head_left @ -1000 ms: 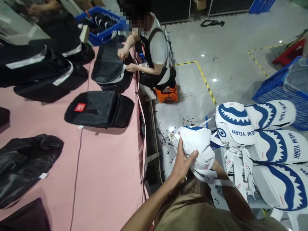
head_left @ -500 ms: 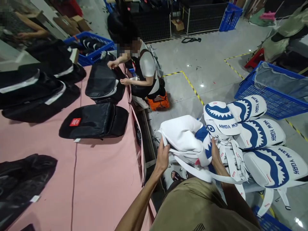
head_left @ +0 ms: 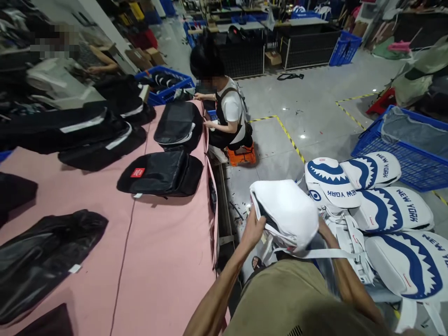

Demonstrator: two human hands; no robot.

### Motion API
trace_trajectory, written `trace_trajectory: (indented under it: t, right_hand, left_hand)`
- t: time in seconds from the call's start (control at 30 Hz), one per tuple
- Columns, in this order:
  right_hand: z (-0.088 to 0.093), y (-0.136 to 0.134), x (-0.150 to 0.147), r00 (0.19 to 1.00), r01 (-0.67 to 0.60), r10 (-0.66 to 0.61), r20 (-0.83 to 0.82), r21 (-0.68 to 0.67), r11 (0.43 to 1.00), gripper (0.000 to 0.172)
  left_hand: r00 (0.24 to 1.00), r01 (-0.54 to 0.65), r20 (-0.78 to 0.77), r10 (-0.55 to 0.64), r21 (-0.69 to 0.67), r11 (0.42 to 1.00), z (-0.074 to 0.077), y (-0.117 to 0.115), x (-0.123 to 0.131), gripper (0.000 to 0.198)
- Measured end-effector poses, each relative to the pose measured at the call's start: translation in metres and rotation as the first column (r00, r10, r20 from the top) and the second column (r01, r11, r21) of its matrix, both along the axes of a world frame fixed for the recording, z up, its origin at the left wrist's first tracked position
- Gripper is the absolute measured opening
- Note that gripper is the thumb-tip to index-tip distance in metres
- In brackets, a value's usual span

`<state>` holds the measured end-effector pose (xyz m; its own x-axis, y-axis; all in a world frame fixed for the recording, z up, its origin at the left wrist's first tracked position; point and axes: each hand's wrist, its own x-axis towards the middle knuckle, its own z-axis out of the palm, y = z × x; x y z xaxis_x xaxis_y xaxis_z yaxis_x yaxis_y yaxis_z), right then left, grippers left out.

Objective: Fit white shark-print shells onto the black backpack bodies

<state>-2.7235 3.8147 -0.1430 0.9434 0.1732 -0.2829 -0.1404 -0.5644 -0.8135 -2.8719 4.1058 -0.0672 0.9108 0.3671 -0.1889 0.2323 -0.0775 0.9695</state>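
Note:
Between my two hands, in front of my body, is a white bag point(head_left: 287, 210) with a dark opening on its left side and a white strap hanging toward the right. My left hand point(head_left: 255, 228) grips the bag's lower left edge, fingers closed on it. On the opposite side my right hand point(head_left: 325, 233) holds the bag's right edge, its fingers mostly hidden behind it. White backpacks point(head_left: 392, 210) with blue shark-mouth prints and "NEW YORK" lettering lie in a pile just to the right of my right hand.
A pink-covered table point(head_left: 168, 242) on the left carries several black backpacks point(head_left: 157, 173). A person point(head_left: 231, 107) sits at its far edge on an orange stool point(head_left: 242, 155). A blue crate point(head_left: 402, 149) stands at the right; another person is at the upper left.
The held bag has turned, so its blue print no longer shows and a plain white surface faces up. The view has shifted, with the table and backpacks appearing further right and lower.

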Motion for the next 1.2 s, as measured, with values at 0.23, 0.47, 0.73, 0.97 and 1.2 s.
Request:
trace_trajectory:
  t: [0.23,0.47,0.73,0.97,1.2]
  right_hand:
    - [0.043,0.018,-0.016,0.973,-0.18,0.214,-0.091,0.294,0.939,0.087]
    - [-0.002,0.082,-0.044,0.997,-0.074,0.074,-0.01,-0.02,0.997,0.073]
    - [-0.004,0.094,-0.057,0.979,0.053,-0.007,0.203,-0.223,0.973,0.055]
    - [0.07,0.066,-0.072,0.91,0.305,-0.305,0.28,0.045,0.951,0.075]
    - [0.183,-0.01,-0.117,0.689,0.563,-0.673,0.271,0.385,0.731,0.087]
  left_hand:
    - [0.989,0.071,-0.139,-0.05,0.157,0.985,-0.055,-0.026,-0.038,0.08]
    - [0.993,0.066,-0.108,-0.044,0.213,0.975,-0.097,-0.012,-0.024,0.09]
    - [0.968,0.193,-0.224,-0.116,0.359,0.913,-0.068,-0.022,-0.031,0.056]
    - [0.998,0.051,0.007,-0.066,0.543,0.838,0.043,-0.044,-0.047,0.06]
    - [0.694,-0.14,0.701,-0.166,0.357,0.924,0.103,-0.082,-0.103,0.058]
